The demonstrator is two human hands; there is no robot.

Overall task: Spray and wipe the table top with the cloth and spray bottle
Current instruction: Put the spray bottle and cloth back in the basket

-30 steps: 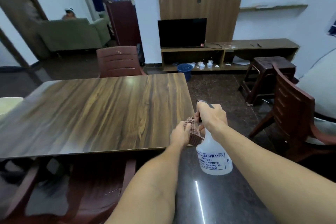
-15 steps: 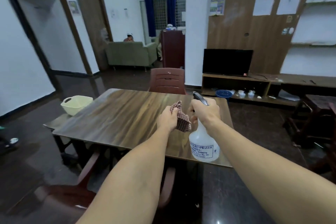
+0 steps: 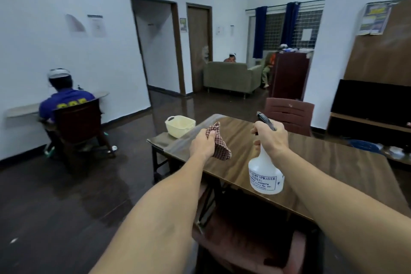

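A glossy wood-grain table top point(image 3: 329, 167) stretches ahead and to the right of me. My left hand point(image 3: 203, 143) grips a bunched red-and-white checked cloth point(image 3: 220, 143) in the air over the table's near left part. My right hand point(image 3: 270, 138) holds the neck of a white spray bottle point(image 3: 264, 173) with a black trigger head, upright above the table's front edge. The two hands are apart, the cloth left of the bottle.
A cream plastic basket point(image 3: 179, 125) stands on a lower stool at the table's far left end. Brown chairs stand behind point(image 3: 289, 115) and below the table point(image 3: 249, 244). A person sits on a chair point(image 3: 75, 124) at the left wall. A sofa point(image 3: 231, 77) stands far back.
My head turned left and up, bringing the left wall and the seated person into view. My hands drew apart, cloth to the left, bottle to the right. Both grips are unchanged.
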